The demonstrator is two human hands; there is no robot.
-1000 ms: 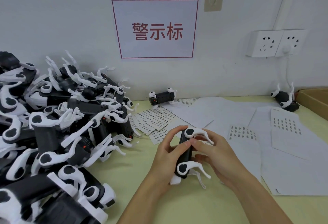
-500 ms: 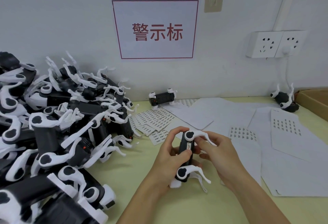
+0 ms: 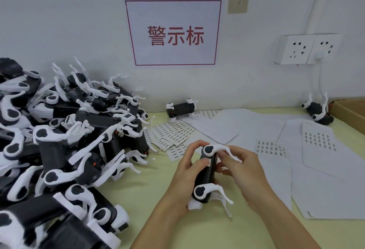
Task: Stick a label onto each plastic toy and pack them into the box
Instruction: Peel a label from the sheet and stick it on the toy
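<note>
Left hand (image 3: pixel 189 171) wraps round the black body of the toy (image 3: pixel 206 173), held upright just above the table (image 3: pixel 158 219); right hand (image 3: pixel 240 166) pinches at its side edge, prob pressing a label. Toy looks light, rigid, smooth; thin white legs seem snappable, so grip the body

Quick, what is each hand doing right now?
Left hand: closed around the black and white toy, thumb on its side.
Right hand: fingertips pinching at the same toy.
</note>
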